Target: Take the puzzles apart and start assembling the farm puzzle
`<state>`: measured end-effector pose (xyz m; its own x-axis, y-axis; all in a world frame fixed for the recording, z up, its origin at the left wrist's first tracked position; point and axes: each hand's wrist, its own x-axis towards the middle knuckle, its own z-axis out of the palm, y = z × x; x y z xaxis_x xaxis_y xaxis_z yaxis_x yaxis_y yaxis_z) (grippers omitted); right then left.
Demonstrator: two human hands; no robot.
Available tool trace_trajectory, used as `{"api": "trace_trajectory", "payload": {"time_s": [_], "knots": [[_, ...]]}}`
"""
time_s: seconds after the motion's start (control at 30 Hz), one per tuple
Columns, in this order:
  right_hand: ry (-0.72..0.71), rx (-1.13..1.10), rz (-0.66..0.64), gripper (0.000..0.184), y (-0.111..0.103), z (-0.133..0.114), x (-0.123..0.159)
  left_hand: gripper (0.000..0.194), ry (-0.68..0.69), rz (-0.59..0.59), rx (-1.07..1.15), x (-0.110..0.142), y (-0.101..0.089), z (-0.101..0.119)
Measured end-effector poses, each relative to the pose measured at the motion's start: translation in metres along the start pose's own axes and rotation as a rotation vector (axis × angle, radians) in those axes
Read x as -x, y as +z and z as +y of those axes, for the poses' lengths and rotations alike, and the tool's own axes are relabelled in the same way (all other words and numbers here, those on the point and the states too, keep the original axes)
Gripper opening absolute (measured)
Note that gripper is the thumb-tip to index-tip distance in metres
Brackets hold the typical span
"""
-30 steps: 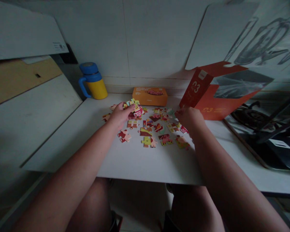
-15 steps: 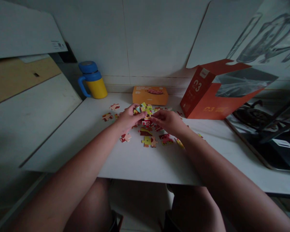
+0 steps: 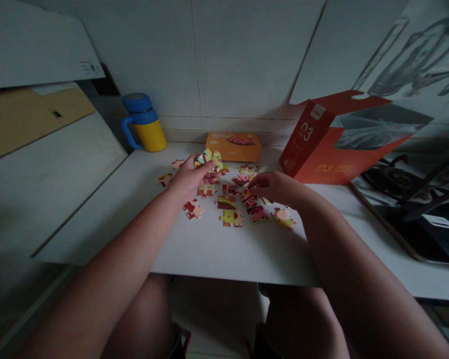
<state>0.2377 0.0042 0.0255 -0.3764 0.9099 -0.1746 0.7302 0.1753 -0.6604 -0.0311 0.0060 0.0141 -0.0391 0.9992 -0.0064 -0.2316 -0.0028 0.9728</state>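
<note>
A small cluster of puzzle pieces [image 3: 212, 160], mostly yellow-green, is held in my left hand [image 3: 190, 177], thumb on top, above the table. My right hand [image 3: 271, 187] is closed at the fingertips on a red puzzle piece with a white barn door [image 3: 249, 199], low over the other pieces. Near it lie a pink-and-red piece [image 3: 258, 214] and a yellow, green and pink piece [image 3: 283, 217]. Closer to me are a brown-and-yellow piece [image 3: 225, 202] and a pair of joined-looking pieces [image 3: 232, 218]. A red-and-peach piece [image 3: 193, 209] lies below my left hand.
An orange puzzle box [image 3: 232, 147] stands against the wall behind the pieces. A blue-and-yellow mug [image 3: 149, 130] is at the back left. On the right, an open red-orange carton [image 3: 322, 154] stands beside a black stove [image 3: 407, 209]. The white table [image 3: 217, 254] ends just before my knees.
My hands have moved apart. The left went left and slightly up with its pieces; the right moved right with the red barn piece, uncovering more pieces on the table.
</note>
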Motion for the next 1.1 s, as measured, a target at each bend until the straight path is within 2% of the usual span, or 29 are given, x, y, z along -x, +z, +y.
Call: {"api": "trace_trajectory", "payload": {"time_s": [0.13, 0.33, 0.47, 0.63, 0.87, 1.1], "knots": [[0.012, 0.019, -0.053, 0.023, 0.005, 0.005, -0.004, 0.034, -0.001, 0.009, -0.031, -0.002, -0.002, -0.003], [-0.174, 0.026, -0.039, 0.018, 0.027, -0.010, -0.003, 0.037, -0.023, -0.004, -0.076, -0.002, -0.001, -0.006], [-0.197, -0.001, -0.060, 0.019, 0.035, -0.017, -0.001, 0.037, -0.010, -0.017, -0.098, -0.002, 0.000, -0.007], [-0.103, -0.034, -0.124, 0.019, 0.032, -0.012, -0.003, 0.033, -0.002, -0.029, -0.109, -0.004, -0.002, -0.009], [-0.210, 0.126, -0.124, 0.018, 0.028, -0.016, 0.000, 0.036, -0.005, -0.016, -0.100, -0.006, -0.004, -0.010], [-0.149, 0.217, -0.096, 0.011, 0.020, -0.015, 0.005, 0.049, -0.047, 0.022, -0.114, -0.002, 0.000, -0.007]]}}
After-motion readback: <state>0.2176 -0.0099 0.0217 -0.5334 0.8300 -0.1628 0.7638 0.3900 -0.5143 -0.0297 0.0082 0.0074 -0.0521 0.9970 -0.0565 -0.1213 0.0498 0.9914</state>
